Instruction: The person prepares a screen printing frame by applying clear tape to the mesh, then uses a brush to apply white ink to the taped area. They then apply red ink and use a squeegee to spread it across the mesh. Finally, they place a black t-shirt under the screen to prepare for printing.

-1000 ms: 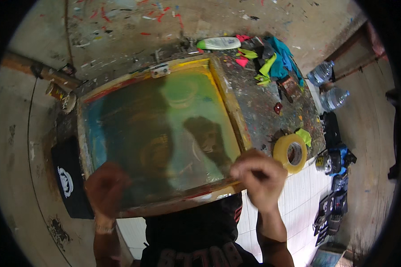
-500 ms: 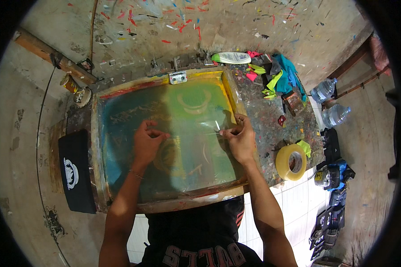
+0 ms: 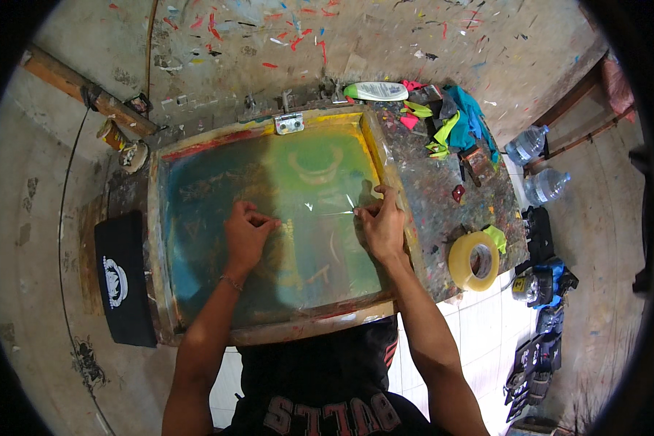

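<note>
Black lettered shirt (image 3: 334, 414), thin left-wrist bracelet (image 3: 232, 283)

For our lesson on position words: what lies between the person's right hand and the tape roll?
In the head view, the frame's wooden right side, then paint-spattered tabletop, lie between the right hand and the tape roll.

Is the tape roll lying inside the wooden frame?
No, the tape roll lies on the paint-stained table, to the right of the wooden frame.

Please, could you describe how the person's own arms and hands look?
The bare left hand and bare right hand wear no gloves. No sleeves cover the visible forearms. A thin, band-like bracelet circles the left wrist; its material is unclear.
</note>
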Motion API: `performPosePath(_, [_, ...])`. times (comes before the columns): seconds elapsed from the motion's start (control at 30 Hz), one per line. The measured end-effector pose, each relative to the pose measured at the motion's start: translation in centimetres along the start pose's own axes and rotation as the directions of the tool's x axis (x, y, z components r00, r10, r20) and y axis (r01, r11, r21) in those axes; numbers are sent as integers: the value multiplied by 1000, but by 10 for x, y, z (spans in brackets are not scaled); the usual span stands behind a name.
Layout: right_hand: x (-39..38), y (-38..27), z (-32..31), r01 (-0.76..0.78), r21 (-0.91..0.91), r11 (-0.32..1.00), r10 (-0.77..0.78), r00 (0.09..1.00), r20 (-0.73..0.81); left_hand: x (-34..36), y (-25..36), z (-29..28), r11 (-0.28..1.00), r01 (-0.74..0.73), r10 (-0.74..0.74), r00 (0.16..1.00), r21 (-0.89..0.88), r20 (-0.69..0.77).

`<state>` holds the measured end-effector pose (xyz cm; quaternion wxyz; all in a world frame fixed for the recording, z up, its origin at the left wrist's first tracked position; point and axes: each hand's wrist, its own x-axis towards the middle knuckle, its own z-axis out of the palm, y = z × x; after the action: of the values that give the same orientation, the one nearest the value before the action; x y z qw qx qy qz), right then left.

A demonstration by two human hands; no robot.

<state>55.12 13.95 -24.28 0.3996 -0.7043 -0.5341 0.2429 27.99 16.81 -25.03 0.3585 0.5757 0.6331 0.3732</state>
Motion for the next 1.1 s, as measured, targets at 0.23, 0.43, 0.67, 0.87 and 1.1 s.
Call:
performPosePath(0.23, [-3,2,-3,81,-231,970,-87,996,-15,1,-9,-3,998,-57,57,998,36,3])
performPosePath(0.43, [-14,-10,-8,438,-335,834,-424,898,119,-19,10,8,673,-703,672,711,229,208])
performPosePath(0.67, [-9,-6,-2,596,-260,759,-514,795,321,-7,20,33,657,-738,600,635,152,487])
performPosePath(0.87, [-7,5,-8,574,-500,648,-519,814,261,-6,0,17,557,-725,531,687,407,496])
performPosePath(1.1, [-41,-9,-37,482,-351,803,-431,876,218,-18,15,14,499,-620,422,784,605,455])
